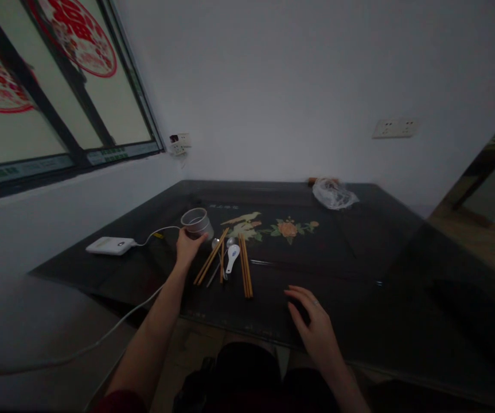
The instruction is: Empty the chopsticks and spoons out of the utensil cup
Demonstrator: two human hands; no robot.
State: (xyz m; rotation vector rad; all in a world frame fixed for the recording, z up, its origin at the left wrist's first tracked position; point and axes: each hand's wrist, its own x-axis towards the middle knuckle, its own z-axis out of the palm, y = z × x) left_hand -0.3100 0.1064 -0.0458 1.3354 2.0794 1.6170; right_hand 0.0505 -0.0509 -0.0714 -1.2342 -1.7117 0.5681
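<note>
Left hand [188, 245] on the cup [195, 222], right hand [311, 321] flat on the bench [359, 258].
Left grip wraps the cup's near side; right lies open, holding nothing. Chopsticks [245, 272] and a spoon [232, 256] lie at the cup's 4 o'clock.

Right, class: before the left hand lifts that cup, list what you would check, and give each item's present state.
1. Left hand grips the paper cup: ok, fingers wrap its side.
2. Cup upright: not ok, it tilts.
3. Cup contents: cannot tell.
4. Chopsticks and white spoon apart from the cup: ok, beside it, not touching.
5. Right hand out of the way: ok, flat on the dark table.
6. White cable free of the cup: cannot tell.
</note>
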